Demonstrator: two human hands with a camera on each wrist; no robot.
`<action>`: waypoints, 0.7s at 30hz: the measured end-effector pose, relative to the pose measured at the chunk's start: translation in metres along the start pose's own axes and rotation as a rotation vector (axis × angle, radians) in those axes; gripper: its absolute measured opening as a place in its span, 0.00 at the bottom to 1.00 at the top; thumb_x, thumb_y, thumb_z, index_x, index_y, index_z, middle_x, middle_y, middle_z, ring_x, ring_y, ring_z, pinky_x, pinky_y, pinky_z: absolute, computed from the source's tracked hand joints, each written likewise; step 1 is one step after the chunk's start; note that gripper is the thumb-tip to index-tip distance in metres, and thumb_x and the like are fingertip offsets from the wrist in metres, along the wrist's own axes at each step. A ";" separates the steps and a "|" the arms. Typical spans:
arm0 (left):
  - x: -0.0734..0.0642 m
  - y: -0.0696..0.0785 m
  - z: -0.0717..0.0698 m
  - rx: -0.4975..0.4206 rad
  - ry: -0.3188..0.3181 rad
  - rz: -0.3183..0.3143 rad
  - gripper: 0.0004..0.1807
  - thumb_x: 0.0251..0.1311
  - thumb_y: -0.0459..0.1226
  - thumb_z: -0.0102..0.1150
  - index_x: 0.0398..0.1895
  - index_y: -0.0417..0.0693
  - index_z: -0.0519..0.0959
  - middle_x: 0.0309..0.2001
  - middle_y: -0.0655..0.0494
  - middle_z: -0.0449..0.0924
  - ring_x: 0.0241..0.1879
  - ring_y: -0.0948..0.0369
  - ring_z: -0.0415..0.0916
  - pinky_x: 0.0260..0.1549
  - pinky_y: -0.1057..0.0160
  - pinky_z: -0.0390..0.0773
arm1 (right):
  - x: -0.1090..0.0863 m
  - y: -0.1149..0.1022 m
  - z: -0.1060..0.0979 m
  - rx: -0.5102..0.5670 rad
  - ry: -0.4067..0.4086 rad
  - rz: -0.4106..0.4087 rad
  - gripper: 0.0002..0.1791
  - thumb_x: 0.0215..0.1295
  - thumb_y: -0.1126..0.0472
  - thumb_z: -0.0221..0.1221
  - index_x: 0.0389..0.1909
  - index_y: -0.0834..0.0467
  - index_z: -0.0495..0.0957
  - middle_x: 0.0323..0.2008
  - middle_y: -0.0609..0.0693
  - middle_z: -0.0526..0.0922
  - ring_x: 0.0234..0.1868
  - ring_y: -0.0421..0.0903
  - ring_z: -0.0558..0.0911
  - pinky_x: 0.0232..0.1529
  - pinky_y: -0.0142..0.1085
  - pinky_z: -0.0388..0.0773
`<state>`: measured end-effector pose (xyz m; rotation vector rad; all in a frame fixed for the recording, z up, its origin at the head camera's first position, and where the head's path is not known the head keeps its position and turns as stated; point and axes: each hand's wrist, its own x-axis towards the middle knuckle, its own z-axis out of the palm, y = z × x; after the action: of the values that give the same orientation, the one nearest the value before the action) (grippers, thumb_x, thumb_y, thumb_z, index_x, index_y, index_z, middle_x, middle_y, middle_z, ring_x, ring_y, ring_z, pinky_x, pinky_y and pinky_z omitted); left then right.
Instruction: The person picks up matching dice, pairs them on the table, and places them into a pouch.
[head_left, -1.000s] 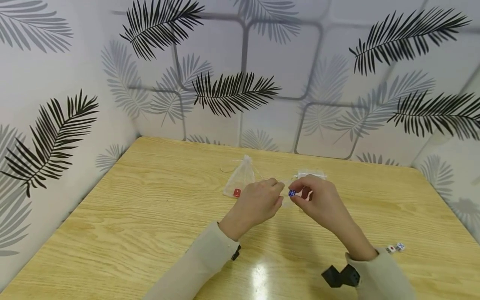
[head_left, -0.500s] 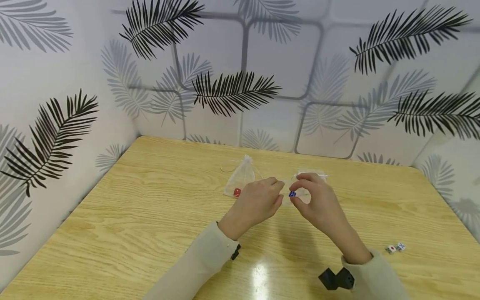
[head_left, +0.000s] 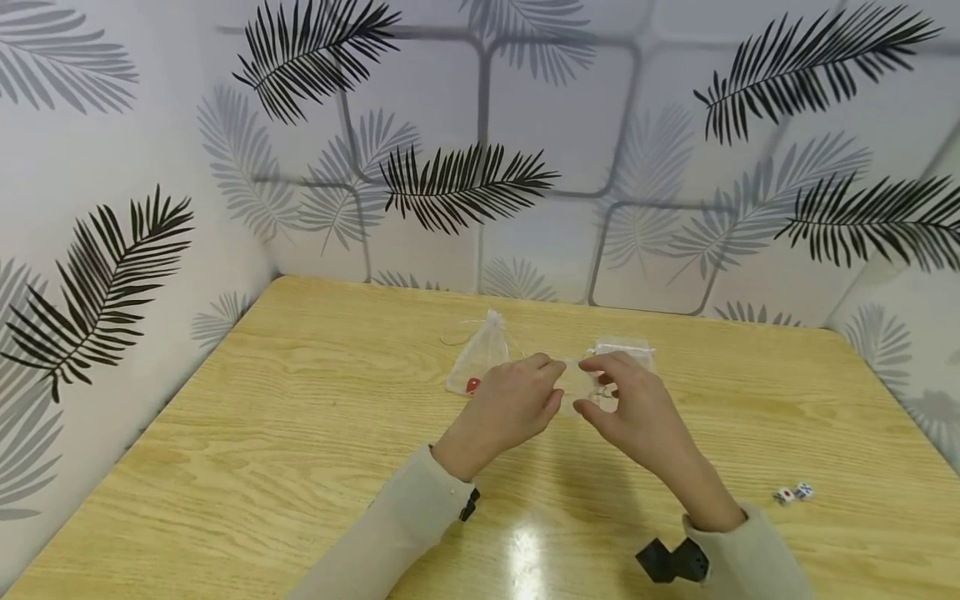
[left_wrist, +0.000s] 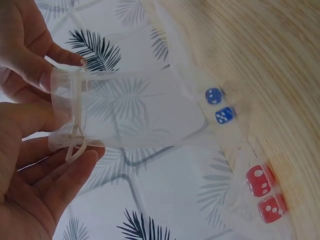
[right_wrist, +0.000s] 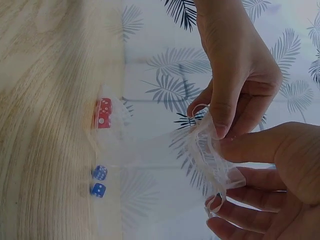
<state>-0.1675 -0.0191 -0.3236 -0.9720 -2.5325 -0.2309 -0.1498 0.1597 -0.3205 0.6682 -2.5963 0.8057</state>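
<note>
A sheer white organza drawstring bag (left_wrist: 135, 107) hangs upright between my hands, with its mouth up. At its mouth my left hand (head_left: 510, 400) pinches one side between thumb and fingers. My right hand (head_left: 637, 400) has its thumb and fingers curled about the other side; in the right wrist view its thumb (right_wrist: 250, 150) touches the gathered rim. Low in the bag show two blue dice, one (left_wrist: 213, 96) just above the other (left_wrist: 224, 115). A second sheer bag (head_left: 483, 354) stands left of it, holding red dice (left_wrist: 260, 180), partly behind my left hand in the head view.
Another white sheer bag (head_left: 622, 346) lies behind my right hand. Two white dice (head_left: 793, 492) sit on the wooden table (head_left: 300, 400) at the right. A wall with a leaf pattern (head_left: 555, 125) closes off the back and left sides.
The blue die held in my right fingertips has left them and is no longer visible in the head view. My right fingers have moved in to the bag's mouth; my left hand stays put.
</note>
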 end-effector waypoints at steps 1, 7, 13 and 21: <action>0.000 -0.001 0.000 -0.011 0.000 -0.001 0.12 0.63 0.37 0.57 0.48 0.43 0.80 0.44 0.53 0.83 0.33 0.62 0.82 0.30 0.69 0.81 | 0.000 0.000 -0.001 0.003 -0.007 -0.003 0.21 0.52 0.68 0.68 0.48 0.66 0.77 0.47 0.60 0.80 0.39 0.54 0.82 0.35 0.44 0.81; -0.002 -0.006 -0.004 -0.110 0.007 0.006 0.15 0.65 0.35 0.52 0.52 0.40 0.79 0.49 0.49 0.82 0.34 0.61 0.83 0.30 0.68 0.81 | -0.001 0.003 -0.006 0.015 -0.049 -0.031 0.27 0.50 0.64 0.71 0.52 0.63 0.76 0.50 0.58 0.79 0.39 0.50 0.81 0.34 0.38 0.79; -0.002 -0.011 -0.009 -0.203 -0.020 0.004 0.20 0.61 0.30 0.50 0.57 0.37 0.76 0.55 0.47 0.79 0.42 0.58 0.82 0.35 0.68 0.80 | -0.001 0.005 -0.008 0.040 -0.057 -0.035 0.31 0.46 0.68 0.72 0.54 0.64 0.74 0.51 0.58 0.78 0.37 0.49 0.80 0.33 0.37 0.79; 0.000 -0.012 -0.013 -0.335 -0.057 0.030 0.22 0.60 0.26 0.49 0.59 0.36 0.73 0.57 0.44 0.77 0.30 0.60 0.76 0.33 0.68 0.72 | -0.002 0.005 -0.009 0.059 0.040 -0.026 0.22 0.52 0.76 0.64 0.50 0.66 0.77 0.47 0.60 0.80 0.29 0.46 0.81 0.29 0.33 0.80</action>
<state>-0.1713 -0.0316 -0.3117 -1.1521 -2.5789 -0.6434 -0.1491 0.1697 -0.3162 0.6942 -2.5319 0.8817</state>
